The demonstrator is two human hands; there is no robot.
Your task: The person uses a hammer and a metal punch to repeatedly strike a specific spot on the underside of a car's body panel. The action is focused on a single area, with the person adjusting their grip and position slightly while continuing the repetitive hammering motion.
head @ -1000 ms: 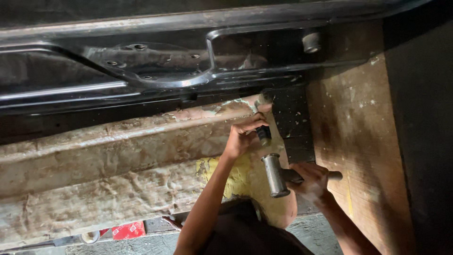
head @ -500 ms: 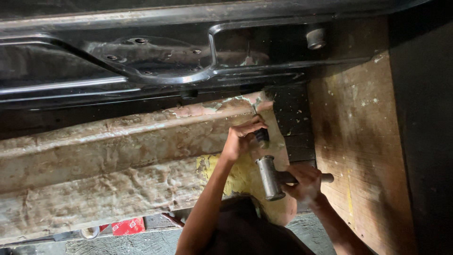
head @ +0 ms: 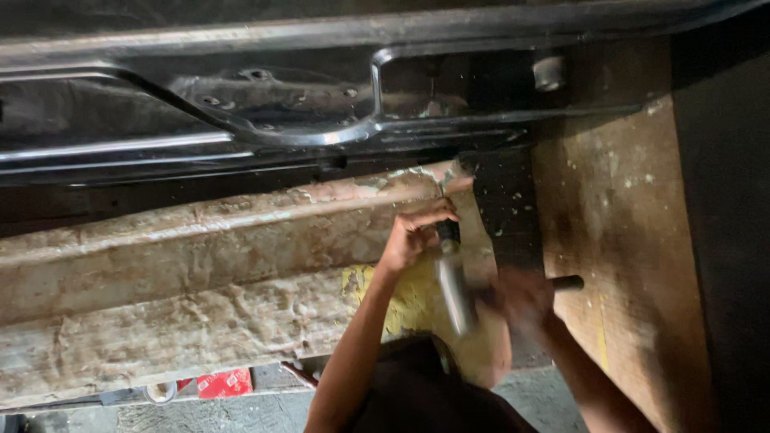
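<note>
Low in my view, well below and to the left of the fingers, a small red rectangular package [head: 223,382] with pale print lies on the grey floor, tucked under the beam; just left of it sits a small pale ring-shaped thing [head: 163,392] that I cannot make out further.

My left hand [head: 415,234] has its fingers [head: 431,213] curled tight around the dark upper end of a short grey metal chisel-like rod [head: 454,282], which slants down and slightly right from that grip. My right hand [head: 523,300] is blurred; its fingers look wrapped around a dark handle [head: 566,282] whose end sticks out to the right, but I cannot tell exactly how tightly.

The rod's top end lies against the corner of a long rusty, flaking beam [head: 200,265], where a yellow painted patch [head: 401,297] shows just below the left fingers. Right of the fingers stands a black perforated metal plate [head: 505,212], and beyond it a worn brown wooden panel [head: 618,240]. Above the fingers runs a black steel frame [head: 265,120] with a grey bolt head [head: 549,72].
</note>
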